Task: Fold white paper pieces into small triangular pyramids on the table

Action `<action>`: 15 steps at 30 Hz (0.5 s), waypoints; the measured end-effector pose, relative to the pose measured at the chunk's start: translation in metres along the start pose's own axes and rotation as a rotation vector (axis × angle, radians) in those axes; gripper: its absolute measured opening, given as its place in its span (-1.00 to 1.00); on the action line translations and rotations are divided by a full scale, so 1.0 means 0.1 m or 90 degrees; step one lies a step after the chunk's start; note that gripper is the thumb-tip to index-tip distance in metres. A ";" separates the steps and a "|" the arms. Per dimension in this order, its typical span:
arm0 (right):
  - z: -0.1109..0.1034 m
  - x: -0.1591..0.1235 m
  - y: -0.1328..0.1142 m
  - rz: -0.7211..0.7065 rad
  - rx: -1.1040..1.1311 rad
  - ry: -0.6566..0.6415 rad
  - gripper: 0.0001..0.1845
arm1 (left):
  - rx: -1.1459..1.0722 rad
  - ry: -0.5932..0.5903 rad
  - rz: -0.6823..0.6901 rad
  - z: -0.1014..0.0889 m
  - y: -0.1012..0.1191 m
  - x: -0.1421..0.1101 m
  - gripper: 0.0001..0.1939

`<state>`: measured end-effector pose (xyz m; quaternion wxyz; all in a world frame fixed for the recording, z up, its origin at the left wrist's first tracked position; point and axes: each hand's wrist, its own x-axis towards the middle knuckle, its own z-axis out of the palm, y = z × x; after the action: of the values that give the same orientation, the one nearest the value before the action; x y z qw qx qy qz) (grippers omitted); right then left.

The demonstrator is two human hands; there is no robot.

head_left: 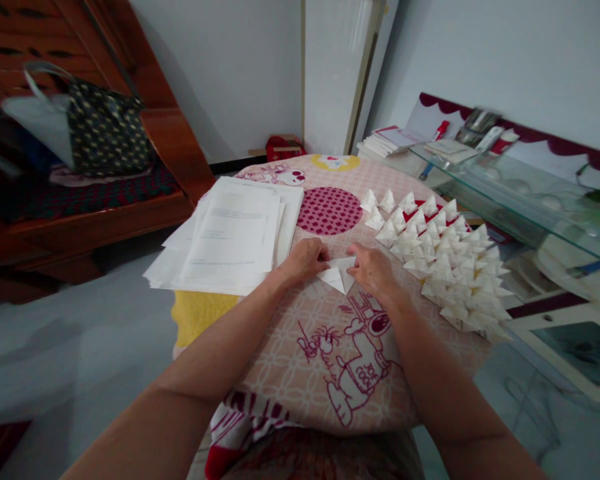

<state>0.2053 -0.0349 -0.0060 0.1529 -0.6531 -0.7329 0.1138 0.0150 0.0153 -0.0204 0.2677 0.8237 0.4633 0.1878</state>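
Observation:
Between my two hands is a small piece of white paper folded into a triangle [336, 275], low over the patterned tablecloth [290, 347]. My left hand [307, 259] grips its left corner, fingers curled in. On the opposite corner, my right hand [373, 268] pinches the paper between thumb and fingers. To the left lies a stack of white paper sheets [230, 230], the top one bearing faint print. Many folded paper pieces [440, 247] stand in rows on the right side of the table, their points upward.
A glass shelf [520, 200] holding papers and small items adjoins the table on the right. Behind the table stands a tall white cabinet [335, 73]. At left, a wooden bench [170, 147] carries a dark patterned bag [107, 130].

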 end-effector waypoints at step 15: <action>-0.05 0.01 0.16 -0.020 0.289 -0.117 -0.90 | -0.106 -0.124 0.075 -0.16 -0.14 -0.01 -0.71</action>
<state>0.2217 -0.0323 -0.0070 0.2302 -0.5778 -0.7093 0.3317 -0.0039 0.0243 -0.0164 0.3672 0.8387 0.3691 0.1598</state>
